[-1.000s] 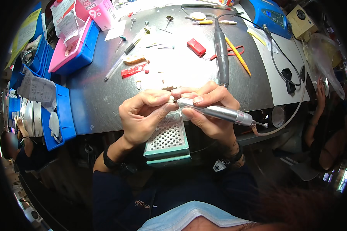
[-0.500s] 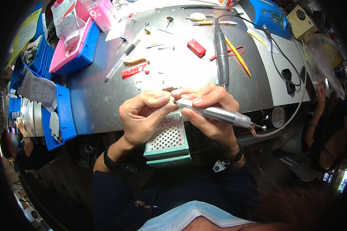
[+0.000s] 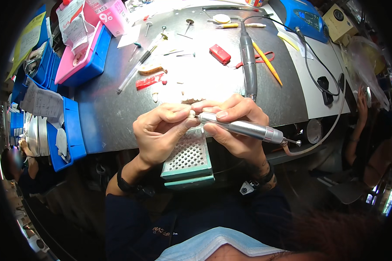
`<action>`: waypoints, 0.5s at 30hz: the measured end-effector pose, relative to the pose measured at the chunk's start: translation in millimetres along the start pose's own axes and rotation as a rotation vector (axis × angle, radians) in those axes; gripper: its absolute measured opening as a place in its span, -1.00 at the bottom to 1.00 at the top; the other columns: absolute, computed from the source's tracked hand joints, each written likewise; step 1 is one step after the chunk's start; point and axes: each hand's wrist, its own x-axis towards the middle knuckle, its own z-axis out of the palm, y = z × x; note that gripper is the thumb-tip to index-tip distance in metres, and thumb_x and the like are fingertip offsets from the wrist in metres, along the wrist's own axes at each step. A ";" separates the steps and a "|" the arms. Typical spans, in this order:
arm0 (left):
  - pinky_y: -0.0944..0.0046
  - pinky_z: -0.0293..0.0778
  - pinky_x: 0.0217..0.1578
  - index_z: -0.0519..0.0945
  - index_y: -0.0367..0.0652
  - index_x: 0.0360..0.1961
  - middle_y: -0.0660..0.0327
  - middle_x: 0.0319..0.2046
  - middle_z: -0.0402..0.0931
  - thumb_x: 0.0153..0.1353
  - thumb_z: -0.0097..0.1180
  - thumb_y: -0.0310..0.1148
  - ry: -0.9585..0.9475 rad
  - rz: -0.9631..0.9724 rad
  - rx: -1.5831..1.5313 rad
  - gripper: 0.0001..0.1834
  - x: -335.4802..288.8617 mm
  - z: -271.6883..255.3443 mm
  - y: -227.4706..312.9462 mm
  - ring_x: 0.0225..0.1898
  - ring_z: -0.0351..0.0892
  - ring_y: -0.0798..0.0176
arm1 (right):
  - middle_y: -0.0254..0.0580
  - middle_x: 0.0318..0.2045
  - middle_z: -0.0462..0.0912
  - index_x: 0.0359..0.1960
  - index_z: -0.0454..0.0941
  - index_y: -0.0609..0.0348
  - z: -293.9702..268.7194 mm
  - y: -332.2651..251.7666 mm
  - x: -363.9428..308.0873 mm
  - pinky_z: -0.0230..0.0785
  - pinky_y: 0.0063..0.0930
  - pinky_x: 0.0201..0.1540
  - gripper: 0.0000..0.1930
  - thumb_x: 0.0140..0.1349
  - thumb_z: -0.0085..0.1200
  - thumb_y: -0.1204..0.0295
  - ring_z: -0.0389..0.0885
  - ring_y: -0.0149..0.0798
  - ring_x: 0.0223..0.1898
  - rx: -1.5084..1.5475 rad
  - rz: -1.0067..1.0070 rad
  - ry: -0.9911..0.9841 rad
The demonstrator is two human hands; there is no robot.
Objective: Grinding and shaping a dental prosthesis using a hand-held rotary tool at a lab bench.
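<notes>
While the left hand (image 3: 159,132) pinches a small pale piece (image 3: 191,114) (hard to identify), the right hand (image 3: 235,126) grips a silver handpiece (image 3: 244,129), tip touching it, above the perforated green box (image 3: 188,158).

You are at a workshop bench, most likely a dental-laboratory station. The evidence: a grey metal worktop (image 3: 117,117) strewn with small burs and hand tools, a silver motor handpiece (image 3: 244,129) on a cable, a second grey handpiece (image 3: 248,65) lying idle, a blue control box (image 3: 307,19), a green perforated dust-extraction tray (image 3: 188,158) at the bench edge, and blue plastic job trays (image 3: 69,135) holding paperwork.
</notes>
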 end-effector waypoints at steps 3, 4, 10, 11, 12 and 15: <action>0.28 0.58 -0.14 0.56 -0.41 -0.30 -0.05 -0.23 0.57 0.03 0.18 -0.79 -0.008 0.000 0.003 -0.81 0.2 -1.9 -1.4 -0.16 0.61 0.19 | -0.11 -0.40 0.55 -0.36 0.45 0.27 0.9 0.4 1.5 0.53 -0.10 -0.04 -0.78 0.01 0.25 0.71 0.66 -0.18 -0.23 -0.027 -0.019 -0.008; 0.28 0.58 -0.13 0.56 -0.41 -0.30 -0.05 -0.23 0.57 0.03 0.18 -0.78 -0.016 0.002 0.010 -0.81 0.2 -2.5 -1.9 -0.16 0.61 0.19 | -0.11 -0.40 0.55 -0.36 0.45 0.27 0.9 0.7 1.5 0.53 -0.10 -0.04 -0.78 0.01 0.25 0.71 0.66 -0.18 -0.23 -0.027 -0.018 -0.008; 0.28 0.57 -0.14 0.56 -0.40 -0.30 -0.04 -0.24 0.58 0.03 0.19 -0.78 0.001 -0.017 0.000 -0.81 -0.5 -2.1 -4.5 -0.16 0.61 0.20 | -0.09 -0.40 0.56 -0.37 0.45 0.27 0.0 1.2 1.7 0.53 -0.11 -0.04 -0.77 0.00 0.25 0.71 0.66 -0.17 -0.22 -0.059 -0.026 -0.013; 0.28 0.57 -0.14 0.56 -0.40 -0.30 -0.04 -0.24 0.58 0.03 0.19 -0.78 0.000 -0.016 0.001 -0.81 -0.5 -2.0 -4.8 -0.16 0.61 0.20 | -0.09 -0.40 0.55 -0.37 0.45 0.27 -0.5 1.4 1.8 0.53 -0.11 -0.04 -0.78 0.00 0.24 0.71 0.66 -0.17 -0.22 -0.063 -0.030 -0.020; 0.29 0.57 -0.14 0.57 -0.40 -0.31 -0.04 -0.24 0.58 0.03 0.19 -0.78 0.005 -0.022 -0.005 -0.81 -0.9 -2.1 -5.6 -0.17 0.61 0.20 | -0.09 -0.40 0.55 -0.37 0.44 0.27 -0.8 1.3 1.7 0.53 -0.11 -0.04 -0.78 0.00 0.24 0.71 0.66 -0.16 -0.22 -0.068 -0.033 -0.027; 0.29 0.57 -0.15 0.57 -0.40 -0.31 -0.03 -0.25 0.58 0.03 0.19 -0.78 0.004 -0.015 0.014 -0.81 -0.2 -1.3 -2.2 -0.18 0.62 0.21 | -0.09 -0.40 0.55 -0.36 0.45 0.27 0.1 -0.3 0.9 0.53 -0.11 -0.05 -0.78 0.00 0.24 0.71 0.66 -0.14 -0.21 -0.024 -0.004 -0.006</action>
